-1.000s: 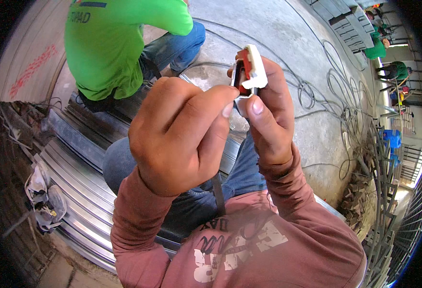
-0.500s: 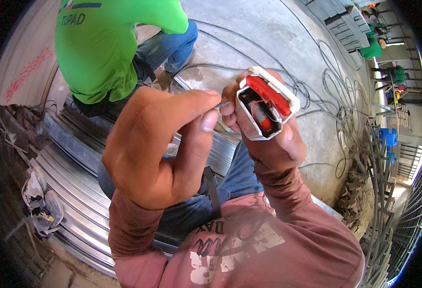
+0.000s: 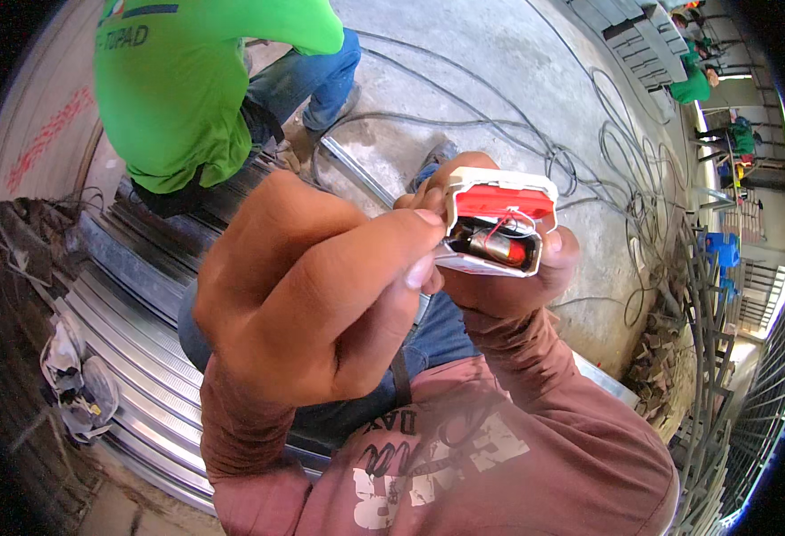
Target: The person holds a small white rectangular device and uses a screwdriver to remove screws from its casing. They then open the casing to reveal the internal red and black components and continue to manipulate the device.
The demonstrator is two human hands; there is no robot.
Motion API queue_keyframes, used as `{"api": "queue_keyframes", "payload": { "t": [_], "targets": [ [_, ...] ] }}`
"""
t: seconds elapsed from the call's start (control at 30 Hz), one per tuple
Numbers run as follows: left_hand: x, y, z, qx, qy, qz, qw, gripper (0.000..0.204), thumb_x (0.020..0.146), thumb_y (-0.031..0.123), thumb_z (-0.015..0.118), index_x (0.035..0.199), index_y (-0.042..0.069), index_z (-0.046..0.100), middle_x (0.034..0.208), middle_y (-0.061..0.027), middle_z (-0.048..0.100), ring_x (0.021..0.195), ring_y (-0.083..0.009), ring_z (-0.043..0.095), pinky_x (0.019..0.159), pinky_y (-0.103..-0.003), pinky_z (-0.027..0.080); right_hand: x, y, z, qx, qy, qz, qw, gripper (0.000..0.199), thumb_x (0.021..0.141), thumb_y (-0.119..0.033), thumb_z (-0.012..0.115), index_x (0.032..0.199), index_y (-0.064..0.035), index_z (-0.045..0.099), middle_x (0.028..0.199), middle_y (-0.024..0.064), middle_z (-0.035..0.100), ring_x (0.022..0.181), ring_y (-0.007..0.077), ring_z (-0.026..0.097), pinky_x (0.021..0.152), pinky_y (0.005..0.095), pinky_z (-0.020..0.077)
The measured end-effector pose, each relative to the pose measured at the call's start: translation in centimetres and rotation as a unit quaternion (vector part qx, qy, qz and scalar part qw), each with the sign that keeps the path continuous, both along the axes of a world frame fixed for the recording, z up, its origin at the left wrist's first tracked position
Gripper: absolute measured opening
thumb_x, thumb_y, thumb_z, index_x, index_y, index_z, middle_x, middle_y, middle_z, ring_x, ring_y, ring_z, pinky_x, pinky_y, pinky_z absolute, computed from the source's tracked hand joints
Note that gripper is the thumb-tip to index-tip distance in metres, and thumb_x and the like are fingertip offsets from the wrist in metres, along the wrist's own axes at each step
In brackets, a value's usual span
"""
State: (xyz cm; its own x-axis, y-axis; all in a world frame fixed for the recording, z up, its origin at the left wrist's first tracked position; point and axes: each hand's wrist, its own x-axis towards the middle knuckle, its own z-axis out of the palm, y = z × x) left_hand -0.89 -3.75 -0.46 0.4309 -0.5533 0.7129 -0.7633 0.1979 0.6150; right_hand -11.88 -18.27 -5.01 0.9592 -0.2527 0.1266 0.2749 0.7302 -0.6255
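My right hand [image 3: 508, 293] holds up a small white box [image 3: 504, 264] with its lid raised and its inside turned toward me. The lid's inner face [image 3: 499, 201] is red. In the dark hollow lie a silvery cylinder [image 3: 492, 243] with a red-orange end and a thin red wire [image 3: 506, 221]. My left hand [image 3: 312, 286] is closed in a pinch, thumb and forefinger tips right at the box's left edge. Between them sits a small grey ridged piece, mostly hidden now by the fingertips.
A person in a green shirt [image 3: 173, 89] crouches at the upper left. Long metal profiles [image 3: 133, 348] lie at the left, with a clear plastic bag [image 3: 79, 380] on them. Black cables [image 3: 625, 170] snake over the concrete floor. Metal bars [image 3: 709, 357] and rubble [image 3: 665, 375] line the right.
My left hand has moved right, bringing the pinched piece to the box. The box has tilted in my right hand, showing more of the cylinder.
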Motion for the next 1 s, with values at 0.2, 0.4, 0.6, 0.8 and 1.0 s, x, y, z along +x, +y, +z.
{"api": "queue_keyframes", "payload": {
  "t": [0.2,0.4,0.6,0.8,1.0],
  "targets": [
    [0.1,-0.2,-0.2,-0.002,-0.015,0.017,1.000,0.022,0.076,-0.006,0.068,0.097,0.003,0.065,0.087,-0.0094,0.068,0.067,-0.0202,0.057,0.057,-0.032,0.045,-0.5,-0.7,1.4,-0.091,0.079,0.014,0.993,0.083,0.068,-0.056,0.064,0.118,0.0105,0.054,0.098,0.0240,0.066,0.083,0.0272,0.068,0.070,0.0335,0.0556],
    [0.2,-0.2,-0.4,-0.010,-0.011,0.014,1.000,0.023,0.075,-0.007,0.068,0.096,0.002,0.066,0.085,-0.0088,0.068,0.066,-0.0204,0.057,0.057,-0.032,0.045,-0.4,-0.7,1.8,-0.167,0.086,-0.081,0.979,0.076,0.068,-0.053,0.068,0.103,0.0139,0.056,0.093,0.0285,0.061,0.067,0.0318,0.063,0.063,0.0380,0.0516],
    [0.6,-0.6,-0.8,-0.007,-0.011,0.015,1.000,0.022,0.074,-0.007,0.070,0.094,0.003,0.067,0.082,-0.0073,0.066,0.062,-0.0157,0.053,0.054,-0.027,0.042,-0.4,-1.0,2.1,-0.198,0.158,-0.098,0.962,0.083,0.074,-0.064,0.060,0.113,0.0098,0.058,0.090,0.0210,0.066,0.068,0.0223,0.063,0.058,0.0295,0.0473],
    [0.3,-0.8,-0.3,0.025,0.025,0.033,0.999,0.020,0.075,-0.007,0.070,0.093,0.003,0.070,0.079,-0.0065,0.064,0.060,-0.0110,0.049,0.050,-0.023,0.037,0.3,-1.5,1.4,-0.192,0.134,-0.077,0.969,0.086,0.079,-0.060,0.058,0.138,-0.0002,0.039,0.090,0.0198,0.068,0.063,0.0176,0.062,0.046,0.0238,0.0412],
    [1.1,-0.7,-0.7,0.056,-0.005,0.028,0.998,0.018,0.075,-0.007,0.069,0.091,0.002,0.071,0.079,-0.0082,0.066,0.064,-0.0168,0.057,0.054,-0.027,0.045,-0.1,-0.6,2.4,-0.198,0.132,-0.079,0.968,0.097,0.075,-0.056,0.066,0.147,-0.0006,0.032,0.105,0.0215,0.066,0.084,0.0229,0.067,0.067,0.0288,0.0529]
  ]
}}
